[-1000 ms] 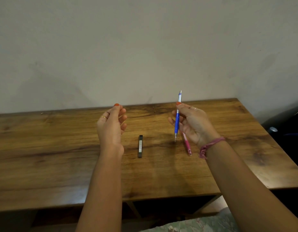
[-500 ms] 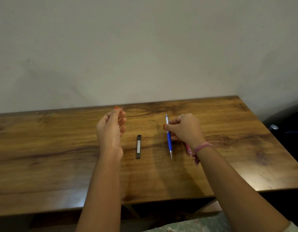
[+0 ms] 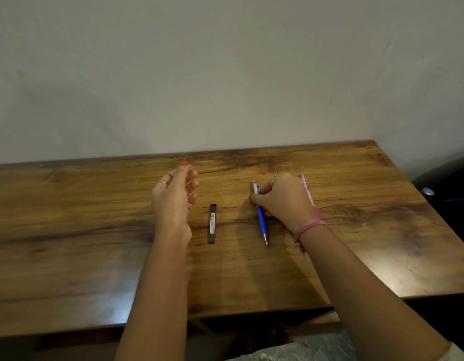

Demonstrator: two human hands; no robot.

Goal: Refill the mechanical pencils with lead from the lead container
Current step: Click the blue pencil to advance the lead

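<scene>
A blue mechanical pencil (image 3: 261, 220) lies on the wooden table (image 3: 95, 230), tip toward me. My right hand (image 3: 283, 199) rests on it, thumb and fingers closed around its upper barrel. A pink mechanical pencil (image 3: 307, 190) lies just right of that hand, partly hidden behind it. The slim black lead container (image 3: 212, 223) lies flat between my hands, touched by neither. My left hand (image 3: 173, 196) hovers above the table to the left of the container, thumb pressed against the forefinger. Anything pinched there is too small to see.
A plain wall runs right behind the table's far edge. The table ends at the right, where a dark object (image 3: 444, 188) stands beside it. The front edge is close to my body.
My right hand has brought the blue pencil down from upright in the air to flat on the table, left of the pink pencil. My left hand has barely moved.
</scene>
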